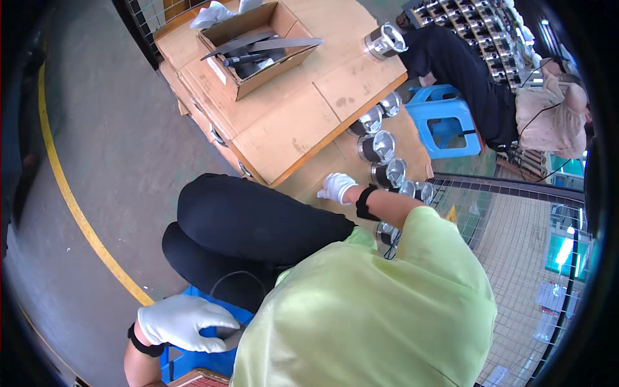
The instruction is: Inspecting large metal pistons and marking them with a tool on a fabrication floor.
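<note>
clock directions run from the middle of the view. nearest, at five o'clock, is the person's pale green shirt (361,316). at between seven and eight o'clock the left grip (190,324), in a white glove with a dark band at the wrist, is close to the shirt's hem, above a blue stool (196,362). its thumb and fingers part around a small gap, but i cannot tell whether the tips hold anything. black trousers (258,219) cover the bent legs, knees toward nine o'clock.

just off the middle, toward three o'clock, the right grip (337,188) is also white-gloved, fingers curled; i cannot tell whether they close on anything. the pistons (376,147), shiny metal with dark sides, are near it, most of them in an uneven line from one to three o'clock on a lower brown board (412,138). another piston (387,233) is at four o'clock, partly behind the right arm.

farther off, a cardboard-covered surface (290,132) spreads across twelve o'clock. a single piston (385,42) stands near its edge at one o'clock; an open cardboard box (274,68) at eleven o'clock holds dark tools and long flat grey strips.

beyond, at two o'clock, another person in dark trousers (461,84) is beside a light blue stool (445,116). a rack (480,35) of metal parts is farther still, between one and two o'clock.
</note>
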Demonstrator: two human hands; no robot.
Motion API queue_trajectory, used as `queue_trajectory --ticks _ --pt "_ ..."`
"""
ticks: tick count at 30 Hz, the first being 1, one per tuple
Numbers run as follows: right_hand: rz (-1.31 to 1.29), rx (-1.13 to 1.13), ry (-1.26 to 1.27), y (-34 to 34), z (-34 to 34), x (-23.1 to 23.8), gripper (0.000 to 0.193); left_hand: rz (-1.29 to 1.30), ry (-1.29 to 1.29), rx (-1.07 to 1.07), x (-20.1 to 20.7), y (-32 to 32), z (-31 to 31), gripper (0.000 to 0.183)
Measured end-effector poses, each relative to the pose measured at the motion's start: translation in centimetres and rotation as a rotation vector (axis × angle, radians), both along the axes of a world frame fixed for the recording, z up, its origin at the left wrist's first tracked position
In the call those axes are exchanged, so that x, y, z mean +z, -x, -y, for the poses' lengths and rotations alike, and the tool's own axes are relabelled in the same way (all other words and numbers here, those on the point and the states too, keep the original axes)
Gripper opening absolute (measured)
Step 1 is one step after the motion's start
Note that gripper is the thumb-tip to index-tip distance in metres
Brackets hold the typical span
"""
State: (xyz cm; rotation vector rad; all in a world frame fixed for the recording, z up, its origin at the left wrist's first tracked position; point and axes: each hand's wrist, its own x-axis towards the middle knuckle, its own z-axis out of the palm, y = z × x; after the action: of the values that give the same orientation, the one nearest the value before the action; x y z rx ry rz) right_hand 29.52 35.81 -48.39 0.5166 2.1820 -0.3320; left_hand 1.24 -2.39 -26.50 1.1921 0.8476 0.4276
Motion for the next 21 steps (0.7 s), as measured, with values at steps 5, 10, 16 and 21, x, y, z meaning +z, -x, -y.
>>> queue_trajectory --ticks 5,10,16,21 --pt "-0.098 -0.043 -0.03 -1.3 0.7 0.7 0.049 -0.262 -0.178 0.224 1.5 -1.9 -0.9 0.048" --pt "-0.199 -0.11 -0.034 -2.2 0.3 3.5 0.046 -0.299 -0.269 0.424 3.0 -3.9 -1.8 0.049" --pt "-0.322 -0.115 -0.394 -2.8 -3.2 13.6 0.049 -0.188 -0.256 0.58 3.6 -6.2 -3.0 0.049" --pt "-0.476 0.021 -0.697 -7.6 -9.4 11.0 0.047 -0.051 -0.084 0.555 3.5 -8.4 -7.2 0.048"
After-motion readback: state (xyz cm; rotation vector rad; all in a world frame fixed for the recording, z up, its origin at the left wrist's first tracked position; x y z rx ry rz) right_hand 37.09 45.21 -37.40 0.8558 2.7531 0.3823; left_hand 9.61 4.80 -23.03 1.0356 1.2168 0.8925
